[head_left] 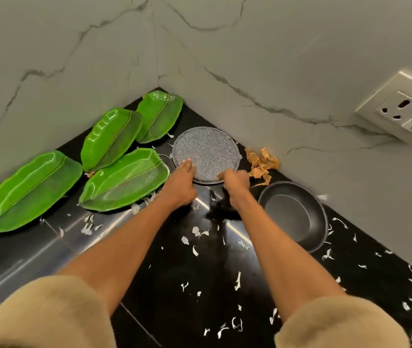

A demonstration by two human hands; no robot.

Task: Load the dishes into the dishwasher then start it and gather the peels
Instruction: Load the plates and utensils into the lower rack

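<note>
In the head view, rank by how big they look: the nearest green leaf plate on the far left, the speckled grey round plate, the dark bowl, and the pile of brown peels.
1. Green leaf plate, clearly largest.
2. Dark bowl and speckled grey plate look about alike; the bowl sits nearer the camera, so no ranking.
3. Brown peels, smallest.

Left hand (pixel 181 183): fingertips hidden at round plate (pixel 206 154) near rim; grip unclear.
Right hand (pixel 235 180): fingers curled out of sight at same rim.
Socket (pixel 403 111): right side cut by frame edge.
White peels (pixel 237 285): too small to identify.
</note>
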